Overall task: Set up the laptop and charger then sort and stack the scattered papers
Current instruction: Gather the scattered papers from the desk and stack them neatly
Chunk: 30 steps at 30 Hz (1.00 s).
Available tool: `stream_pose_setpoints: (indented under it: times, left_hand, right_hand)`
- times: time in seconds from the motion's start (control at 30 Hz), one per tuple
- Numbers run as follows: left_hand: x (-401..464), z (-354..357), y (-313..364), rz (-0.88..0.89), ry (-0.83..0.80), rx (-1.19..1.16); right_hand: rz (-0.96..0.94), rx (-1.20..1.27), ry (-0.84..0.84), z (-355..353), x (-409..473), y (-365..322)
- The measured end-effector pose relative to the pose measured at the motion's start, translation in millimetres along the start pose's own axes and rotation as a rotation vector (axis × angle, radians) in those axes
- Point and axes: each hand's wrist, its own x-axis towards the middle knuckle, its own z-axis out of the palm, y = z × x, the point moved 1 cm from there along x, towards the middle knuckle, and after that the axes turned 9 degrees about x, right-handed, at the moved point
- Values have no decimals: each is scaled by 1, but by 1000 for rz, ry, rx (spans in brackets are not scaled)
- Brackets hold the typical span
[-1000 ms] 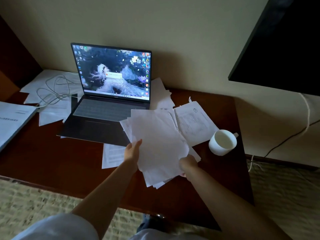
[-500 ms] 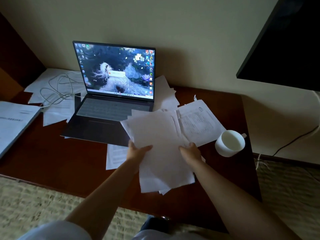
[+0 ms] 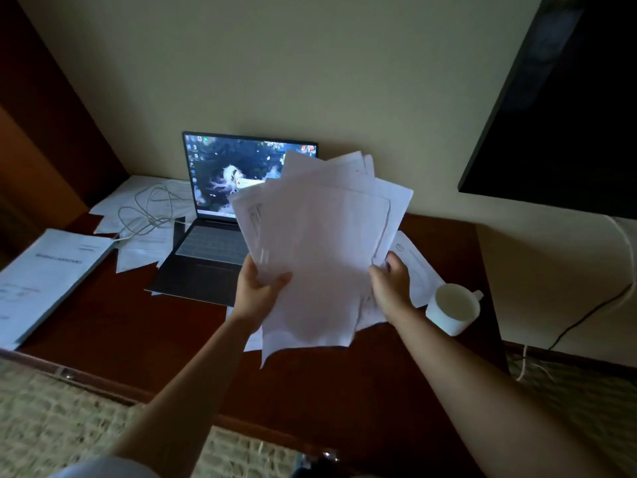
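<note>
A loose bundle of white papers (image 3: 320,243) is lifted upright above the dark wooden desk (image 3: 113,326). My left hand (image 3: 256,294) grips its left edge with the thumb on the front sheet. My right hand (image 3: 391,288) grips the right edge. The bundle hides the right part of the open laptop (image 3: 210,215), whose screen is lit. A white charger cable (image 3: 151,212) lies coiled left of the laptop on more scattered sheets (image 3: 138,243). One printed sheet (image 3: 413,267) stays on the desk behind my right hand.
A white mug (image 3: 453,307) stands on the desk just right of my right hand. A thick printed document (image 3: 44,281) lies at the desk's left edge. A dark wall-mounted screen (image 3: 565,108) hangs at the upper right, with cables (image 3: 586,315) below it. Woven carpet lies below the desk.
Both hands have raised the bundle of papers from the desk and tilted it upright, so it now covers part of the laptop. The view has tilted upward.
</note>
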Motion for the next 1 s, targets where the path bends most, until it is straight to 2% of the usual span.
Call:
stream_pose_setpoints:
  times: [0.13,0.3,0.47,0.57,0.7,0.8,0.93,1.0]
  left_hand:
    - [-7,6,24,98,134,-49]
    - [-16,-5,21,57,96,-45]
    - [-21,-5,20,49,101,24]
    - [-24,-5,20,34,172,0]
    - [-31,-4,20,33,231,-98]
    - [-27,-3,24,-25,247,-138]
    - [-36,-1,5,-115,146,-39]
    - [-41,1,-2,-104,168,0]
  right_hand:
    - [-213,93,25,6,-24,-22]
    - [-249,102,71,-4,-41,-15]
    - [-302,85,-22,2,-43,-29]
    - [-210,74,-104,0,-44,-31]
    - [9,214,-168,1,-42,-27]
    - [59,253,-195,2,-36,-33]
    - [101,149,-299,-6,-42,-11]
    - [102,183,-270,-9,-45,-6]
